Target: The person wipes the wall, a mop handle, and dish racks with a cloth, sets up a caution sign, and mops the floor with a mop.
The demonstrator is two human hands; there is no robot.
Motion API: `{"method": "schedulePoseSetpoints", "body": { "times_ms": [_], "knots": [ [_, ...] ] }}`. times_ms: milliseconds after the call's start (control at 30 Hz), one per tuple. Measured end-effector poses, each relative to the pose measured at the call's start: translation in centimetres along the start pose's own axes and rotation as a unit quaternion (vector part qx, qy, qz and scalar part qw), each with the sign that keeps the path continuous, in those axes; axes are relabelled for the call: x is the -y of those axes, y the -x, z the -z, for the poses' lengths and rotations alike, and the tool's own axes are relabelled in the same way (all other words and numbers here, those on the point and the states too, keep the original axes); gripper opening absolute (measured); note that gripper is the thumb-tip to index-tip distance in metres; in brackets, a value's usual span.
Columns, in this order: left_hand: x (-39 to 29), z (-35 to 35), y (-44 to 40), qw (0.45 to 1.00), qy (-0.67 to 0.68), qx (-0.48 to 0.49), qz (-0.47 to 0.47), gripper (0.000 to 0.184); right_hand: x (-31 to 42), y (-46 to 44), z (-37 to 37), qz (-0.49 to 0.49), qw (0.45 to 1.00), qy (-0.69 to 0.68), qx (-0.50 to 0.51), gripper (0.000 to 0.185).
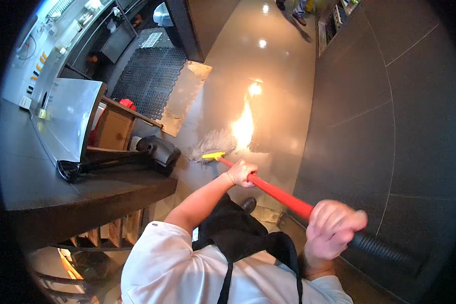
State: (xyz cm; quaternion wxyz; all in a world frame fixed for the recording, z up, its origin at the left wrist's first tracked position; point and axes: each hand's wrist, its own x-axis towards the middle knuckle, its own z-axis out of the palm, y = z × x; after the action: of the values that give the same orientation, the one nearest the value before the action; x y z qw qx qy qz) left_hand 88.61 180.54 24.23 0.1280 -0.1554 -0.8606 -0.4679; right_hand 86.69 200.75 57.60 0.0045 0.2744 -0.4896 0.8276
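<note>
Both hands grip one long-handled mop with a red pole point(281, 195). My left hand point(241, 174) is wrapped round the lower part of the pole. Higher up, where the red meets a black ribbed grip, my right hand point(334, 228) is closed on it, slightly blurred. A yellow clamp point(214, 155) joins the pole to a grey string mop head point(215, 142), which lies spread on the floor ahead of my feet. The floor point(278, 101) looks shiny, with bright light reflected beside the mop head.
Dark tiled wall point(354, 126) runs along the right. At left stand a counter point(30, 167), a metal panel point(71, 116) and a black long-handled dustpan point(159, 153). A black rubber mat point(152, 76) lies beyond. Another person's shoe point(299, 19) shows at the far end.
</note>
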Motion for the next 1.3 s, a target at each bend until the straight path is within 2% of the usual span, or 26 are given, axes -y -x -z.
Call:
{"method": "schedulePoseSetpoints", "body": {
  "times_ms": [33,100,167,233,300,367,433,500,533,600,667,767,800,900,967,1033,1133,1200,1233,1300],
  "knots": [
    [0.4,0.6,0.2,1.0,-0.013,-0.007,-0.007,0.029,-0.8,0.8,-0.3,0.024,0.999,-0.031,0.03,0.042],
    [2.2,1.5,0.4,0.998,-0.025,-0.049,-0.008,0.03,-2.2,1.2,-2.3,0.077,0.989,0.021,0.124,0.041],
    [5.3,2.7,-0.1,0.996,-0.041,-0.082,-0.015,0.03,-4.6,1.9,-4.0,0.1,0.986,0.033,0.127,0.038],
    [8.9,4.1,-1.1,0.993,-0.055,-0.104,-0.022,0.03,-8.6,3.5,-5.3,0.152,0.984,0.044,0.077,0.028],
    [11.7,6.9,-2.5,0.995,-0.081,-0.065,-0.002,0.024,-13.4,4.8,-6.4,0.216,0.974,0.069,0.023,0.022],
    [15.6,9.1,-3.4,0.966,-0.201,0.039,0.16,0.019,-18.3,5.7,-6.4,0.224,0.963,0.148,0.011,0.012],
    [19.6,10.0,-3.6,0.909,-0.298,0.049,0.289,0.033,-22.7,7.2,-6.5,0.143,0.964,0.222,0.018,0.01],
    [17.8,11.5,-3.7,0.862,-0.361,0.037,0.353,0.055,-26.2,7.6,-6.9,0.112,0.948,0.293,0.043,0.013],
    [18.2,12.4,-3.9,0.881,-0.261,0.113,0.378,0.064,-27.0,8.6,-6.9,0.082,0.954,0.286,0.027,0.012],
    [17.8,11.6,-2.9,0.901,-0.226,0.086,0.361,0.059,-27.5,10.1,-7.2,0.021,0.964,0.265,-0.003,0.011],
    [17.5,10.6,-1.3,0.918,-0.208,0.042,0.334,0.057,-26.3,11.3,-7.4,0.023,0.961,0.274,0.018,0.012],
    [15.0,8.8,1.6,0.926,-0.226,0.028,0.301,0.055,-22.8,13.5,-8.4,0.013,0.957,0.289,0.018,0.012],
    [14.8,7.4,2.8,0.939,-0.213,-0.018,0.268,0.054,-21.2,13.9,-8.8,0.011,0.956,0.292,0.012,0.012],
    [11.7,4.3,5.9,0.971,-0.116,-0.074,0.195,0.047,-15.6,16.1,-9.0,-0.002,0.952,0.305,-0.01,0.009],
    [4.7,3.8,7.2,0.977,-0.101,-0.06,0.18,0.048,-11.4,18.2,-8.5,0.001,0.948,0.318,-0.021,0.011],
    [0.6,1.8,10.2,0.982,-0.112,-0.069,0.135,0.045,-5.4,20.6,-8.9,-0.045,0.939,0.34,-0.009,0.011],
    [-5.6,-1.4,14.7,0.993,-0.079,-0.085,-0.004,0.039,2.8,23.5,-10.1,0.01,0.942,0.334,-0.013,0.008],
    [-11.2,-2.4,16.8,0.999,-0.012,-0.032,0.012,0.031,6.6,25.5,-9.7,0.089,0.954,0.284,0.025,0.011],
    [-12.9,-3.2,17.9,0.999,0.029,0.023,0.008,0.035,8.1,26.3,-9.2,0.143,0.961,0.229,0.063,0.014],
    [-13.9,-6.4,20.6,0.988,0.131,0.086,0.006,0.035,11.3,27.6,-9.4,0.114,0.977,0.139,0.118,0.019]
  ]
}}
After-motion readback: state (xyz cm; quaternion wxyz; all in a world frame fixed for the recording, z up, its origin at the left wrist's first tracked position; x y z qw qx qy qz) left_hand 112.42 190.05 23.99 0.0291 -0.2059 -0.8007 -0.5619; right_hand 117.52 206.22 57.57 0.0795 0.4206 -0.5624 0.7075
